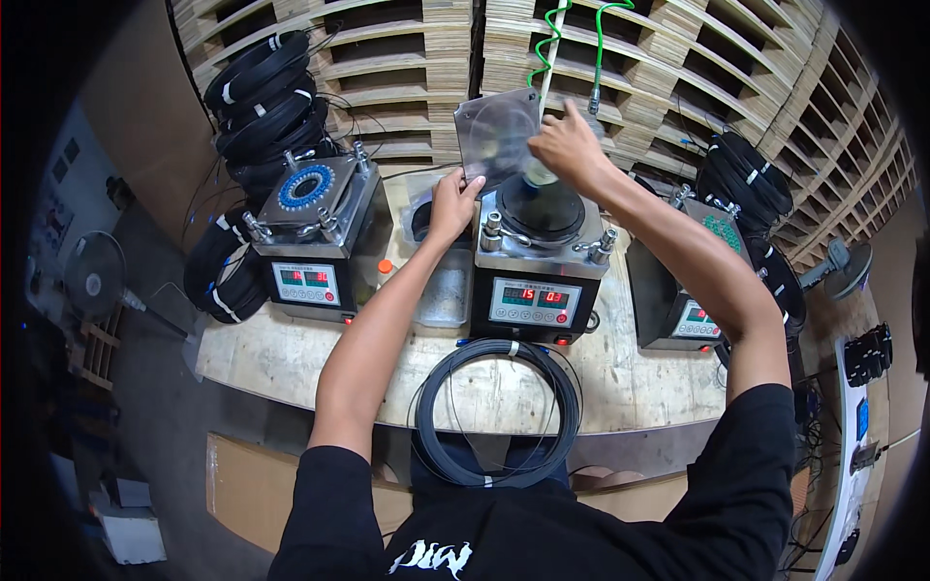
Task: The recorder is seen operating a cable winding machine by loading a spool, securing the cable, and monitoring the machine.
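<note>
My left hand (453, 205) grips the lower left corner of a square metal plate (498, 136) with a round mark on its face, tilted upright above the middle machine. Close to the plate's right side is my right hand (570, 150), fingers curled. Beneath its fingers shows a pale, blurred shape (539, 174) whose kind I cannot make out. Below both hands stands the middle benchtop machine (536, 302), with a black round pad (539, 211) on top, metal posts at its corners and a lit red display in front.
A similar machine (308, 274) stands left, another (678, 315) right. A black cable coil (433, 426) overhangs the table's front edge. Beside the middle machine are a clear plastic bin (446, 290) and an orange-capped bottle (385, 270). A green coiled hose (598, 48) hangs behind; cable coils (266, 97) pile up left.
</note>
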Demonstrator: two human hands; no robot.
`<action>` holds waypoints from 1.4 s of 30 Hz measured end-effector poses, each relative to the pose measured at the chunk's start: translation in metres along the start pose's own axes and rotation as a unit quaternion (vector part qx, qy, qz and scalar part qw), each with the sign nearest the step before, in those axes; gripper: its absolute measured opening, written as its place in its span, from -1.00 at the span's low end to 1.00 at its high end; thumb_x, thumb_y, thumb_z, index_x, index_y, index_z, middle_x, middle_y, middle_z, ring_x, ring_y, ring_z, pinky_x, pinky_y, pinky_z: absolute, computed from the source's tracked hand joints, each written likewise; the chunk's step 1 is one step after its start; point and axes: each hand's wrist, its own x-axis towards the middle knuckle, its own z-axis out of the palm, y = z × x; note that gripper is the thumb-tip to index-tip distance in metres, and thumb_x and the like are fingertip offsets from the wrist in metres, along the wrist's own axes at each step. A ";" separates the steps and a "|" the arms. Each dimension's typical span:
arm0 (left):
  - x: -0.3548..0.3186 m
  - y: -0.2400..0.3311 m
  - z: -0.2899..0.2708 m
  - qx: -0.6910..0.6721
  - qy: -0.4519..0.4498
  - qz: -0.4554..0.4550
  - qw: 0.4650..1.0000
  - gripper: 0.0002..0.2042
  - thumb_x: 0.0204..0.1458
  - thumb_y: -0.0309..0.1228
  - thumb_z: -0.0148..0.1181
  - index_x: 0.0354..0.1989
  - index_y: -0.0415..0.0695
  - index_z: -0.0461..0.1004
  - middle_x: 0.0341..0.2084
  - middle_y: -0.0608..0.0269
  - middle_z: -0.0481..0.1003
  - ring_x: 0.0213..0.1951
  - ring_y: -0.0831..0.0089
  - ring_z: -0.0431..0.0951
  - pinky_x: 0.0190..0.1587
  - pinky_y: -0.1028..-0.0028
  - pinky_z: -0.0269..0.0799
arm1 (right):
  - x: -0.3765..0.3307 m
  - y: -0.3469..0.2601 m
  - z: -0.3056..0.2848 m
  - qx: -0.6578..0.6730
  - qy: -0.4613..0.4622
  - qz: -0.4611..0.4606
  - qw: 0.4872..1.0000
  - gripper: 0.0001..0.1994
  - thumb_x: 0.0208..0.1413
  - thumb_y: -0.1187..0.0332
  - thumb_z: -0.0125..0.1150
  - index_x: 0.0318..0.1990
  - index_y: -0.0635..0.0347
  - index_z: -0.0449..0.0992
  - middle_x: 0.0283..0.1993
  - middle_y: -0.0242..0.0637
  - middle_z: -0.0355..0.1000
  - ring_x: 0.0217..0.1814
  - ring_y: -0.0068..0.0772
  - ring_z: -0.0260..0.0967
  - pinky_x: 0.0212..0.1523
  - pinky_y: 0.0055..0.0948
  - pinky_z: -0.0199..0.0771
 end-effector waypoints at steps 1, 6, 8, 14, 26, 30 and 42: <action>0.001 0.002 0.000 0.012 -0.008 -0.002 1.000 -0.77 0.14 -0.35 0.25 -0.23 -0.33 0.51 -0.56 0.00 0.57 -0.52 0.36 0.50 -0.35 0.31 0.38 | -0.007 0.012 0.007 0.014 -0.033 0.010 0.999 -0.87 0.14 0.30 0.20 -0.21 -0.15 0.64 -0.31 -0.48 0.54 0.02 -0.42 0.45 0.20 -0.11 0.18; -0.004 0.003 -0.015 0.032 -0.002 -0.014 0.999 -0.74 0.14 -0.32 0.25 -0.22 -0.33 0.52 -0.56 -0.01 0.56 -0.53 0.35 0.49 -0.36 0.30 0.38 | -0.058 0.029 0.000 0.217 -0.112 0.028 0.969 -0.49 -0.24 0.33 0.57 0.01 -0.13 0.64 -0.18 -0.34 0.60 0.07 -0.32 0.50 0.19 0.12 0.18; -0.003 0.005 -0.020 0.073 0.011 -0.011 0.997 -0.69 0.14 -0.29 0.26 -0.39 -0.35 0.42 -0.61 -0.02 0.49 -0.55 0.34 0.39 -0.38 0.28 0.35 | -0.078 0.026 0.014 0.258 -0.163 0.070 0.950 -0.35 -0.16 0.28 0.56 0.20 -0.09 0.52 -0.07 -0.21 0.58 0.12 -0.18 0.49 0.20 0.10 0.24; 0.006 -0.020 -0.003 0.020 -0.003 -0.006 1.000 -0.65 0.15 -0.22 0.28 -0.31 -0.36 0.46 -0.53 -0.01 0.52 -0.46 0.40 0.47 -0.33 0.32 0.40 | -0.161 -0.003 0.124 0.655 0.149 0.274 0.688 -0.35 0.01 0.29 0.51 0.22 0.26 0.31 0.07 -0.19 0.46 0.14 -0.36 0.40 0.19 -0.36 0.36; 0.007 -0.003 -0.012 0.016 -0.086 -0.054 0.995 -0.69 0.25 -0.29 0.22 -0.05 -0.33 0.51 -0.30 0.33 0.59 -0.32 0.68 0.47 -0.22 0.59 0.37 | -0.275 -0.129 0.215 0.622 0.165 0.511 0.569 -0.31 -0.10 0.31 0.56 0.18 0.26 0.31 -0.03 -0.10 0.52 0.04 -0.30 0.47 0.11 -0.31 0.43; 0.005 -0.004 -0.022 -0.015 -0.069 -0.040 0.997 -0.67 0.23 -0.26 0.24 -0.07 -0.33 0.51 -0.34 0.32 0.59 -0.33 0.65 0.48 -0.23 0.55 0.38 | -0.269 -0.146 0.215 0.633 0.142 0.507 0.568 -0.22 -0.13 0.17 0.60 0.21 0.24 0.28 0.09 -0.05 0.48 0.14 -0.19 0.44 0.20 -0.27 0.38; 0.006 -0.023 -0.023 0.032 -0.022 -0.021 0.999 -0.68 0.13 -0.25 0.29 -0.36 -0.34 0.45 -0.53 0.05 0.52 -0.46 0.48 0.46 -0.34 0.36 0.38 | -0.031 0.014 0.057 0.734 0.188 0.253 0.601 -0.65 0.34 0.13 0.13 0.13 0.09 0.54 -0.52 -0.42 0.41 -0.53 -0.69 0.28 -0.56 -0.56 0.25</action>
